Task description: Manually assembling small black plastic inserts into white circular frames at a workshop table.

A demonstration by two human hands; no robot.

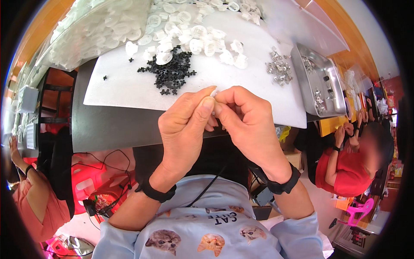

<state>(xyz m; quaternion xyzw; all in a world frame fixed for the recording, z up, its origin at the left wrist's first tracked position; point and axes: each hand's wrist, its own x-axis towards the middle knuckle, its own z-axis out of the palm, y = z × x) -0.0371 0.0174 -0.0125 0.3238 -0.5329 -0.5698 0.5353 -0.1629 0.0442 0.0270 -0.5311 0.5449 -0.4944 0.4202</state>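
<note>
My left hand [187,114] and my right hand [246,118] meet over the front edge of the white foam sheet [125,93]. Thumbs and forefingers of both pinch one small white plastic part [214,93], mostly hidden by the fingertips. Beyond my left hand lies a heap of small black cross-shaped pieces [170,73]. Behind that heap, many white round plastic parts [198,36] are spread over the sheet. Off to the right sits a small pile of shiny metal pieces [279,69].
A metal tray [302,82] with a few metal and black pieces stands at the right. A clear plastic bag [99,32] full of white parts is at the far left. A person in red [345,168] works at the right; another person's arm [32,181] shows at the left.
</note>
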